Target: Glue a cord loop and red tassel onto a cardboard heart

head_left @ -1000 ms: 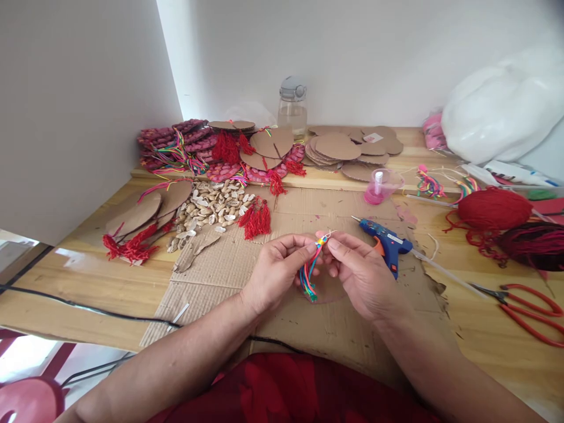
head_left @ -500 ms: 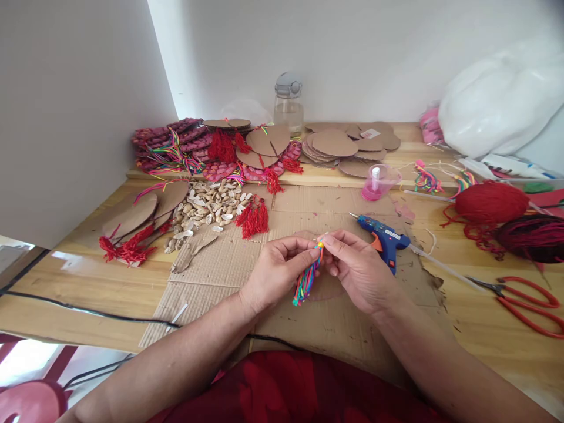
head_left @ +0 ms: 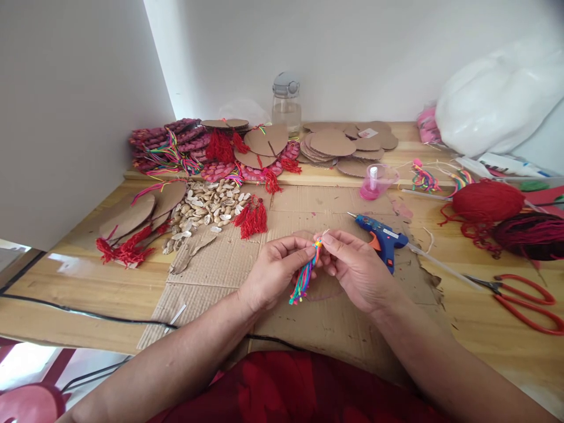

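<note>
A multicoloured tassel [head_left: 303, 278] hangs above the cardboard mat, its strands trailing down and to the left from an orange-yellow bound top. My left hand [head_left: 278, 267] pinches it just below that top, thumb over the strands. On the other side, my right hand [head_left: 355, 267] is closed at the tassel's head, thumb and forefinger on a thin pale thread [head_left: 326, 232] that shows at their tips. The right hand's lower fingers are curled and partly hidden. Close behind it lies a blue glue gun [head_left: 382, 238] with an orange trigger.
Peanut shells [head_left: 207, 205], red tassels [head_left: 251, 217] and cardboard discs [head_left: 332, 143] lie beyond the hands. A water bottle [head_left: 286, 104] stands at the back. On the right are red-handled scissors [head_left: 526, 302], a red yarn ball [head_left: 488, 201] and a pink cup [head_left: 372, 187]. A black cable [head_left: 88, 311] crosses the front left.
The right fingertips have drawn slightly right from the tassel's top, so more of its orange-yellow binding shows. The left hand keeps its pinch. The whole view has shifted a little.
</note>
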Demonstrator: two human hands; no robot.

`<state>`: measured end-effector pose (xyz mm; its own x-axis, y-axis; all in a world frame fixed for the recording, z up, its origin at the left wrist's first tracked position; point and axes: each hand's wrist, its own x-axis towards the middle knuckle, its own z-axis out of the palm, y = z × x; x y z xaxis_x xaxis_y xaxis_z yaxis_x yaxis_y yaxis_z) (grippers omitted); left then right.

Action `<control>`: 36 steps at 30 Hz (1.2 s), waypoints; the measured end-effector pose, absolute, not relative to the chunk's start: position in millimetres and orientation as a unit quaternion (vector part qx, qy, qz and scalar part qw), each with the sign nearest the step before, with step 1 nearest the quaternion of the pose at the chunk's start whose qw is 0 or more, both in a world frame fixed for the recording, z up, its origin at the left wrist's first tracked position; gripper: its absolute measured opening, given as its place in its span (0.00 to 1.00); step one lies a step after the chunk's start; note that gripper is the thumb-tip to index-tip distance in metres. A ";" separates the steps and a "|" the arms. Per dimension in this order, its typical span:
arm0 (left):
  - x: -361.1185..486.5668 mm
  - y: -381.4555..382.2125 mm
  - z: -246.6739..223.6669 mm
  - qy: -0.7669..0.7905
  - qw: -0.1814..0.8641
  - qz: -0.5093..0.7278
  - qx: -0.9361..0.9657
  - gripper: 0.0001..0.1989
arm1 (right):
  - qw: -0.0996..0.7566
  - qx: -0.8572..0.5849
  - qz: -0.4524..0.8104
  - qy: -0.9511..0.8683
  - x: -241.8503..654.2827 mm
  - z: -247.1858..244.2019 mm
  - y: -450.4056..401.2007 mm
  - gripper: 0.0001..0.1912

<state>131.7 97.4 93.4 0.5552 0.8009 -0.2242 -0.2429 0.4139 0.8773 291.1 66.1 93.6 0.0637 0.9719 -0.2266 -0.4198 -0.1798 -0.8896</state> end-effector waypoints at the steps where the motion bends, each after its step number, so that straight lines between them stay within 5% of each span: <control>1: 132.1 97.0 93.8 0.328 0.767 0.344 0.431 0.13 | 0.568 -0.462 0.613 -0.295 291.0 93.6 66.4 0.13; 10: 135.2 95.0 97.4 0.369 0.620 0.377 0.581 0.08 | 0.578 -0.470 0.609 -0.270 289.7 92.8 66.9 0.14; 22: 131.5 98.8 92.3 0.329 0.713 0.360 0.504 0.11 | 0.560 -0.468 0.614 -0.299 289.6 93.1 67.6 0.14; 36: 131.7 97.3 95.4 0.343 0.671 0.383 0.535 0.12 | 0.587 -0.468 0.564 -0.345 291.3 89.8 66.0 0.10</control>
